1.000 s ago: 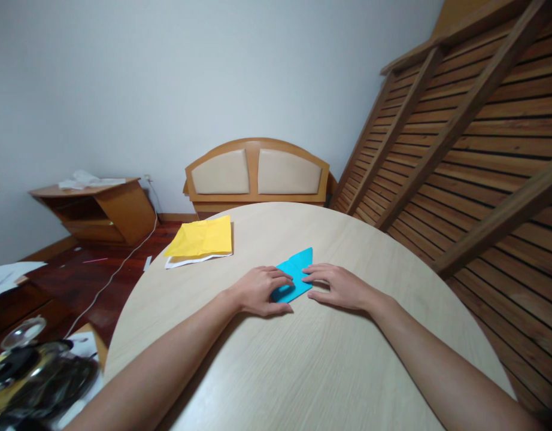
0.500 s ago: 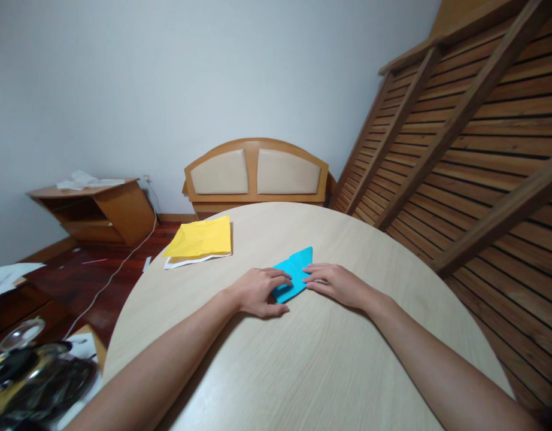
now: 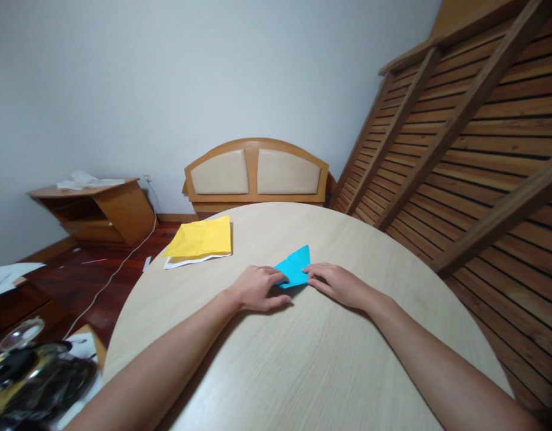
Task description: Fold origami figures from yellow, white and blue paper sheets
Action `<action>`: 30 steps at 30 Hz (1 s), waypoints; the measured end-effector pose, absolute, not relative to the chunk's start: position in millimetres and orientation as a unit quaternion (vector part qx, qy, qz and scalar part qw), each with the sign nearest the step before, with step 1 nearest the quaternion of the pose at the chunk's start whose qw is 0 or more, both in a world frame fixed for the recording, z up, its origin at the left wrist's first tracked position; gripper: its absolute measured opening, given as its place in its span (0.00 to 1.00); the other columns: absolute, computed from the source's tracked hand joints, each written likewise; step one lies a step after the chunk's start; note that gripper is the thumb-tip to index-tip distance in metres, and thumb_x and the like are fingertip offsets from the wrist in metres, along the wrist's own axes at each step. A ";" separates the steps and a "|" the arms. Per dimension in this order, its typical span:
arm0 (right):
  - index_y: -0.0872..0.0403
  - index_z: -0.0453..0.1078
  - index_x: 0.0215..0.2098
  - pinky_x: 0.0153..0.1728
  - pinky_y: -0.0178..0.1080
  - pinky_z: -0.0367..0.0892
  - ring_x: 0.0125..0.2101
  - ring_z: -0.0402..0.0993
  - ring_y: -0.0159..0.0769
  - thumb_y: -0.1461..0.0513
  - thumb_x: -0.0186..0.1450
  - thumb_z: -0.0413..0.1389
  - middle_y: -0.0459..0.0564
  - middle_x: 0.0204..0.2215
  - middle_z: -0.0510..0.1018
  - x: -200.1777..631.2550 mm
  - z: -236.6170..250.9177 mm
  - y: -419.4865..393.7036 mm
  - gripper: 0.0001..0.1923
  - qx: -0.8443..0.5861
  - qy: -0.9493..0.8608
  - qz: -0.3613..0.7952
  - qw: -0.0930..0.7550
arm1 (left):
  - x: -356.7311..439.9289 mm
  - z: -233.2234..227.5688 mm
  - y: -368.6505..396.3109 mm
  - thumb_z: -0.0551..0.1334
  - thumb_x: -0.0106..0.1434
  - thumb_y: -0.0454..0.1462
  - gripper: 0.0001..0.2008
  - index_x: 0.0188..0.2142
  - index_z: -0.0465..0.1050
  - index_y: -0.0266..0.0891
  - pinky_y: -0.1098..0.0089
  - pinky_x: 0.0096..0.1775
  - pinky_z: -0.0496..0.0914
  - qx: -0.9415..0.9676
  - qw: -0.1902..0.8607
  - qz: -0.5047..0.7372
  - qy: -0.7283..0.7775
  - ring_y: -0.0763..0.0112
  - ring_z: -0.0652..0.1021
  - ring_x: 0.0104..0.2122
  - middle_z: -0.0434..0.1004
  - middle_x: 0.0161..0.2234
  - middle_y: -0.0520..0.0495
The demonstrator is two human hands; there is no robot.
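A folded piece of blue paper (image 3: 296, 267) lies flat near the middle of a round, light wooden table (image 3: 312, 359). My left hand (image 3: 257, 288) rests palm down on its left edge, fingertips pressing the paper. My right hand (image 3: 336, 284) lies on the table at the paper's right edge, fingertips touching it. The paper's near part is hidden under my fingers; its far corner points away from me.
Yellow sheets (image 3: 200, 238) on a white one lie at the table's far left edge. Beyond stand a padded wooden headboard (image 3: 257, 172), a slatted bed frame (image 3: 464, 137) leaning at right, and a low wooden stand (image 3: 94, 206). Glassware and dark objects (image 3: 33, 371) sit at lower left.
The near part of the blue paper has been folded or pressed in, so less of it shows. Both hands have drawn slightly closer together over it.
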State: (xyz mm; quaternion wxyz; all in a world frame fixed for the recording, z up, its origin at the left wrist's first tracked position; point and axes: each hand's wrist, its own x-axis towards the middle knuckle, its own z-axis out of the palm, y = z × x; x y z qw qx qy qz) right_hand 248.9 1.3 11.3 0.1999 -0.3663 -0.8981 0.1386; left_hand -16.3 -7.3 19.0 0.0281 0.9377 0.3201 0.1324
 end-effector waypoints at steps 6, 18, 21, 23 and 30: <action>0.51 0.77 0.37 0.51 0.46 0.67 0.48 0.75 0.45 0.59 0.69 0.52 0.54 0.47 0.80 246.1 15.1 -2.4 0.11 -0.371 -0.895 0.140 0.202 | -14.0 13.8 -2.8 0.54 0.69 0.43 0.12 0.41 0.74 0.42 0.69 0.35 0.71 0.900 0.013 0.147 0.410 0.66 0.81 0.32 0.81 0.33 0.47; 0.51 0.73 0.49 0.49 0.46 0.68 0.46 0.74 0.44 0.58 0.69 0.54 0.54 0.46 0.79 238.6 2.3 1.5 0.12 -0.388 -0.881 0.126 0.238 | -7.2 -2.4 2.3 0.54 0.70 0.43 0.22 0.61 0.59 0.42 0.64 0.40 0.72 0.831 0.042 0.210 0.514 0.59 0.80 0.40 0.80 0.41 0.42; 0.49 0.69 0.58 0.54 0.48 0.65 0.52 0.71 0.44 0.60 0.70 0.52 0.53 0.53 0.76 239.0 0.1 2.1 0.18 -0.368 -0.887 0.128 0.246 | -6.7 -2.6 3.2 0.54 0.70 0.42 0.20 0.60 0.61 0.42 0.62 0.42 0.72 0.837 0.020 0.204 0.508 0.58 0.80 0.41 0.80 0.42 0.42; 0.48 0.70 0.58 0.55 0.48 0.64 0.53 0.70 0.44 0.60 0.72 0.51 0.53 0.52 0.77 239.3 0.0 2.5 0.18 -0.353 -0.898 0.121 0.232 | -6.7 -2.0 3.6 0.54 0.70 0.41 0.17 0.57 0.66 0.42 0.62 0.44 0.72 0.844 0.006 0.205 0.495 0.58 0.79 0.43 0.79 0.43 0.42; 0.47 0.76 0.53 0.52 0.46 0.66 0.49 0.70 0.43 0.61 0.72 0.50 0.53 0.48 0.76 239.0 1.5 1.8 0.16 -0.346 -0.908 0.105 0.210 | -7.7 -2.1 4.3 0.55 0.71 0.41 0.14 0.49 0.77 0.44 0.62 0.46 0.73 0.856 -0.010 0.192 0.480 0.59 0.77 0.44 0.76 0.47 0.43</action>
